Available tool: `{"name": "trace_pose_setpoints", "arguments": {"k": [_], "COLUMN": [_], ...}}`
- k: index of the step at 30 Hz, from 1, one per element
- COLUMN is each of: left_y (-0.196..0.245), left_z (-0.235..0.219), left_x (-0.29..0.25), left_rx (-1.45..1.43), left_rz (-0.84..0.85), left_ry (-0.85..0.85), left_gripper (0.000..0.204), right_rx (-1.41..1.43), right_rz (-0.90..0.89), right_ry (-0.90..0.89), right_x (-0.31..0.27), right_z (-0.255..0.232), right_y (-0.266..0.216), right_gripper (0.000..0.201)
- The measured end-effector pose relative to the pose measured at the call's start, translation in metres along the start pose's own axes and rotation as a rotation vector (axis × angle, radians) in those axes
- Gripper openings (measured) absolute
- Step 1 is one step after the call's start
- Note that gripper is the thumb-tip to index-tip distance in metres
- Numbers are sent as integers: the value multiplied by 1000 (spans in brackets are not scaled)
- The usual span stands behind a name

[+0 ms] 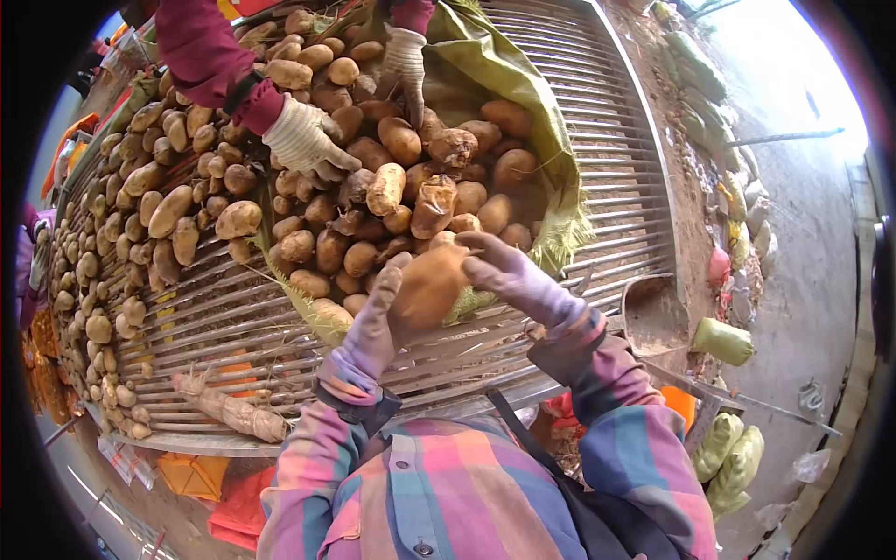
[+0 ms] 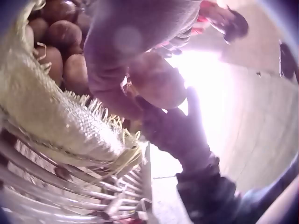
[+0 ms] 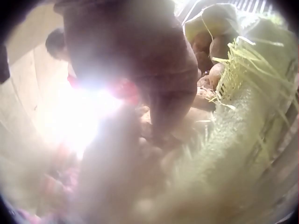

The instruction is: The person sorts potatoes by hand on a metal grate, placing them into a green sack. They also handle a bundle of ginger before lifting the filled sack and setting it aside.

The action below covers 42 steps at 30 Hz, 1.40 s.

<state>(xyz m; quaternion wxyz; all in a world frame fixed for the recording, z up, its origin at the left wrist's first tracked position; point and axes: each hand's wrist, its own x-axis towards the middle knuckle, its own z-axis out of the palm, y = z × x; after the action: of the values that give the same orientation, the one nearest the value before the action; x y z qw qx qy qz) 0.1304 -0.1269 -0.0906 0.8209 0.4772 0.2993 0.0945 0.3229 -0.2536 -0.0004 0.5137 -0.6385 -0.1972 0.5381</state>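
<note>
Between my two gloved hands is a large brown potato [image 1: 429, 287], held up over the near edge of an open green woven sack [image 1: 551, 121]. My left hand [image 1: 373, 313] grips its left side, while the fingers of my right hand [image 1: 523, 278] bend over its upper right. The left wrist view shows the potato [image 2: 159, 81] against the light, with my right hand [image 2: 173, 130] dark beside it. Glare blurs much of the right wrist view, where my right hand [image 3: 135, 51] covers the upper middle. Many potatoes [image 1: 401, 140] fill the sack, some with wrinkled or damaged skin.
Another person's white-gloved hands [image 1: 308, 140] reach into the potatoes from the far side. A slatted metal rack [image 1: 616, 140] lies under the sack, with smaller potatoes [image 1: 168, 210] spread on its left. A rolled sack [image 1: 233, 411] lies near the front edge; full green sacks [image 1: 728, 453] stand at right.
</note>
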Motion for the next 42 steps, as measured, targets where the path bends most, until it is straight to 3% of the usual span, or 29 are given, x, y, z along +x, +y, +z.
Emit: {"name": "trace_pose_setpoints", "arguments": {"k": [2, 3, 4, 6, 8, 9, 10, 12, 13, 14, 16, 17, 18, 20, 21, 24, 26, 28, 30, 31, 32, 33, 34, 36, 38, 42], "left_y": [-7, -4, 8, 12, -1, -15, -10, 7, 4, 2, 0, 0, -1, -3, -7, -11, -20, -9, 15, 7, 32, 28, 22, 27, 23, 22], "left_z": [-14, -22, -22, -16, -9, -7, -3, 0, -1, -3, -7, -8, -8, -10, -11, -15, -23, -30, -29, -33, -23, -25, -33, -32, -28, -39], "left_x": [-5, -13, -22, -34, -37, -37, -37, -37, -37, -37, -39, -40, -41, -40, -38, -38, -41, -49, -58, -58, -62, -58, -57, -56, -56, -74], "left_rx": [327, -25, -379, -313, 42, 207, 196, 641, 493, 487, 379, 370, 464, 555, 499, 382, -59, -150, -557, -668, -802, -870, -935, -1089, -1158, -1110], "left_rz": [283, 48, -191, -201, -206, -174, -182, -130, -227, -226, -243, -245, -228, -209, -238, -337, -324, -255, -303, -305, -337, -327, -306, -354, -295, -197], "left_ry": [-95, -130, -157, -111, -49, -83, -88, -244, -248, -246, -259, -255, -256, -259, -260, -248, -176, -201, -140, -142, -132, -210, -274, -215, -120, -152], "left_gripper": [39, 36, 34, 32, 28, 34, 34, 44, 49, 49, 49, 49, 48, 48, 48, 43, 35, 30, 34, 40, 48, 55, 61, 60, 60, 58], "right_rx": [-1126, -1333, -1419, -1558, -1606, -1623, -1603, -1532, -1330, -1336, -984, -920, -929, -1273, -1270, -1442, -1406, -1215, -891, -638, -381, -257, -177, 13, 156, 112], "right_rz": [-360, -549, -521, -390, -246, -288, -234, -31, 150, 150, 261, 422, 425, 341, 602, 602, 539, 382, 107, 58, 12, -102, 44, 73, 124, 212], "right_ry": [249, 350, 281, 138, 94, 196, 219, 297, 439, 435, 743, 724, 719, 599, 489, 462, 446, 549, 651, 639, 616, 554, 470, 235, 86, -100], "right_x": [9, 12, 4, -25, -52, -63, -73, -78, -73, -67, -54, -50, -47, -43, -31, -9, -13, -22, -32, -37, -41, -42, -48, -44, -33, -13], "right_z": [-19, -35, -49, -68, -65, -64, -61, -64, -62, -71, -87, -86, -82, -74, -78, -89, -99, -104, -104, -98, -86, -68, -40, -2, 44, 93], "right_y": [6, 18, 22, 41, 38, 42, 37, 34, 32, 37, 43, 31, 32, 33, 26, 21, 24, 34, 41, 40, 32, 24, 1, 2, 4, 26], "right_gripper": [37, 26, 18, 15, 13, 13, 12, 14, 20, 20, 27, 38, 38, 54, 68, 70, 71, 70, 60, 56, 53, 45, 42, 44, 52, 57]}}
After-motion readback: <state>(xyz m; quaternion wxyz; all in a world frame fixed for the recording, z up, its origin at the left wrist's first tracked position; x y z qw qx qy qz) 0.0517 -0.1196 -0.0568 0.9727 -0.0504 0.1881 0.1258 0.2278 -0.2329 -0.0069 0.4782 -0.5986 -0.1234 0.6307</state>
